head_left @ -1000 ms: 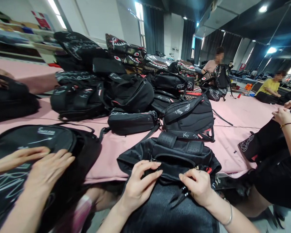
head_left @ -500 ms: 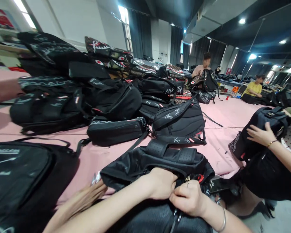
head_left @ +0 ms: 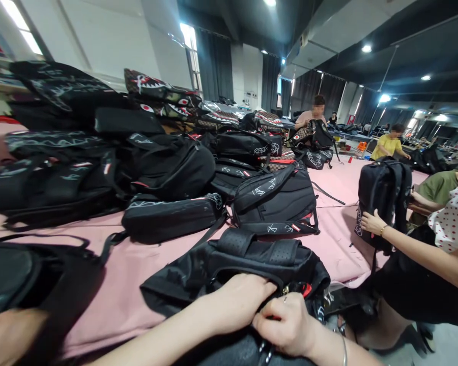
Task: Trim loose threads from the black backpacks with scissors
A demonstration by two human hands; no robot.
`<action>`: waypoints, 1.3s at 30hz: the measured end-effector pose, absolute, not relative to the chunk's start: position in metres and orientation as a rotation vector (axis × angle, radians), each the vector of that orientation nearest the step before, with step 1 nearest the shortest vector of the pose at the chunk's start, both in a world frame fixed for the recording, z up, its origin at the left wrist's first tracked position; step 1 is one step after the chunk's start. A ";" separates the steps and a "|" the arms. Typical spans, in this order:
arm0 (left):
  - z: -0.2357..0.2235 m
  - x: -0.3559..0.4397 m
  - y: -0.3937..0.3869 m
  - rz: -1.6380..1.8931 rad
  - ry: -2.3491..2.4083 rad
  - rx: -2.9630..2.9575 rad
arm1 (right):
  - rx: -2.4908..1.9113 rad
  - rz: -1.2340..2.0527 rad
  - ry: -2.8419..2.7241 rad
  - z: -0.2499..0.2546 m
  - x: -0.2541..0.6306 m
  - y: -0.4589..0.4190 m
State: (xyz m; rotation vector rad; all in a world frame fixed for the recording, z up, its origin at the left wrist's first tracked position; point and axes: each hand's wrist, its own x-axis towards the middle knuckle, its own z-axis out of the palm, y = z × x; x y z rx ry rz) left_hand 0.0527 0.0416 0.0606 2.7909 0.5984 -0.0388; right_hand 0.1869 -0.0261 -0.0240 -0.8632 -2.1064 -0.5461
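A black backpack (head_left: 229, 254) lies in front of me, its top opening facing me and two perforated straps across it. My left hand (head_left: 240, 300) is closed at the rim of the opening, its fingertips hidden inside. Right beside it, my right hand (head_left: 284, 325), with a ring on one finger, pinches the black fabric at the opening's near edge. Gold-coloured hardware (head_left: 286, 290) and a red tab (head_left: 306, 290) show just above my right hand. Zipper pulls (head_left: 266, 352) hang below it.
Black backpacks (head_left: 175, 165) and shark-print bags (head_left: 162, 86) are piled across the pink table (head_left: 118, 284). A blurred hand (head_left: 13, 335) of another person is at lower left. On the right, a co-worker's hand (head_left: 373, 226) touches an upright backpack (head_left: 383, 188).
The co-worker on the right has turned a backpack upright. The other person's hand at left has moved further left. My hands stay at the opening; the view has shifted slightly.
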 end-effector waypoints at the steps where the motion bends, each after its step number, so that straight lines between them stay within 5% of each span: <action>1: 0.059 0.055 0.042 -0.059 0.600 2.781 | -0.847 -0.552 -2.115 -0.024 0.186 -0.026; 16: 0.077 0.048 0.045 -0.410 1.001 2.801 | -0.927 -0.491 -2.082 -0.020 0.188 -0.026; 23: 0.079 0.055 0.064 -0.459 0.732 2.615 | -0.904 -0.506 -2.123 -0.022 0.192 -0.024; 34: 0.018 0.007 0.032 0.978 0.690 2.998 | -1.027 -0.219 -1.970 -0.016 0.207 -0.015; 39: -0.018 -0.008 0.011 1.149 0.890 2.953 | -0.993 -0.271 -2.024 -0.020 0.199 -0.010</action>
